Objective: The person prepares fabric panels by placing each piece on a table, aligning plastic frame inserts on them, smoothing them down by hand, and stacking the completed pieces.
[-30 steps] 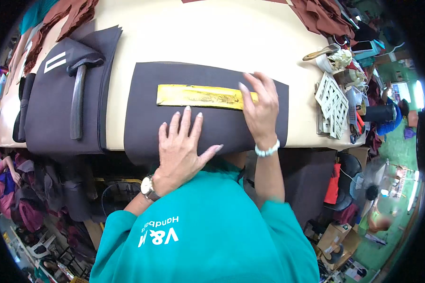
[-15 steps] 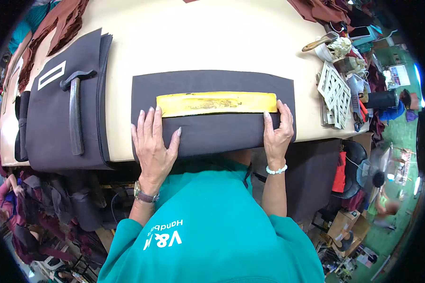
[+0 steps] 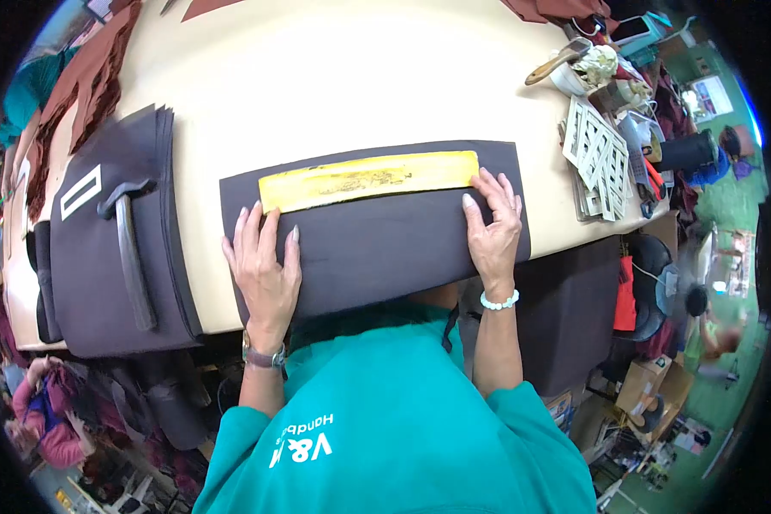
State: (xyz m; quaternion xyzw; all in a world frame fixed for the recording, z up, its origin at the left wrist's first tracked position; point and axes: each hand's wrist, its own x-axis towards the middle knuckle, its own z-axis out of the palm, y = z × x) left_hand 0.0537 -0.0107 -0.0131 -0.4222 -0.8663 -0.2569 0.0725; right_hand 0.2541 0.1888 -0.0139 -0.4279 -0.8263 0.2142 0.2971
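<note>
A long yellow strip (image 3: 368, 182) with dark smudges along its middle lies across the upper part of a dark brown sheet (image 3: 368, 257) at the table's near edge. My left hand (image 3: 267, 278) rests on the sheet, fingers spread, with fingertips at the strip's lower left corner. At the other end, my right hand (image 3: 494, 227) has its fingertips against the strip's right edge, thumb apart and just below it. Neither hand is wrapped around anything.
To the left, a hammer (image 3: 130, 257) and a pale rectangular frame (image 3: 80, 193) lie on a stack of dark sheets (image 3: 86, 291). At right are white slotted templates (image 3: 595, 158), a wooden-handled brush (image 3: 557, 62) and a bowl (image 3: 567, 80). A co-worker in pink (image 3: 60, 437) is at lower left.
The head view has tilted and shifted, so the table and everything on it appear turned slightly. Both hands remain at the two ends of the yellow strip.
</note>
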